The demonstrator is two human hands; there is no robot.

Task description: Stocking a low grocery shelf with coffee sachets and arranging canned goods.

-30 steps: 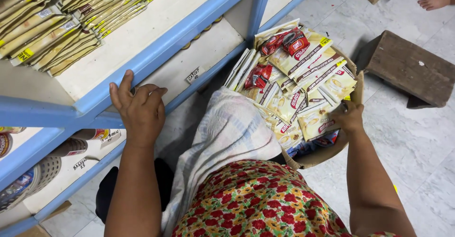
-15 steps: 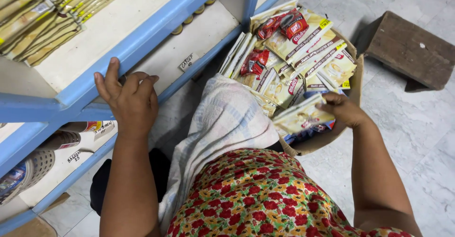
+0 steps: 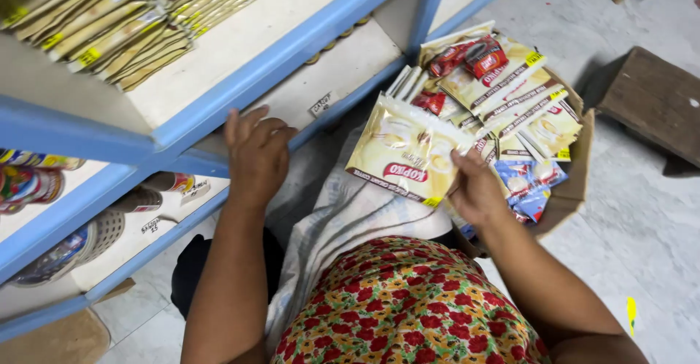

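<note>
Closest in, a red-and-yellow flowered garment (image 3: pixel 408 306) and a pale checked cloth (image 3: pixel 350 218) hang below the person's arms. Just above them the right hand (image 3: pixel 477 189) holds up a cream-coloured sachet pack (image 3: pixel 408 149) — flat, glossy, with a red band near its lower edge and a small yellow tag at one corner. The fingers are closed on the pack's right edge, thumb on the face, and the pack tilts in the air over the cloth, in front of the shelf.

The left hand (image 3: pixel 257 153) rests on the blue shelf edge (image 3: pixel 219 127), fingers curled loosely over the rail — holding nothing else.

Just beyond the right hand sits an open cardboard box (image 3: pixel 576 182) on the floor, packed with more cream packs standing on edge, a few red packets at the top and blue ones at the bottom. Under the rail, the lower shelf carries tins and a white mesh basket (image 3: pixel 102 233). On the upper shelf (image 3: pixel 240 36) rows of tan packets (image 3: pixel 109 25) lie stacked. Farther off, a dark wooden stool (image 3: pixel 656 102) stands on the pale tiled floor.
</note>
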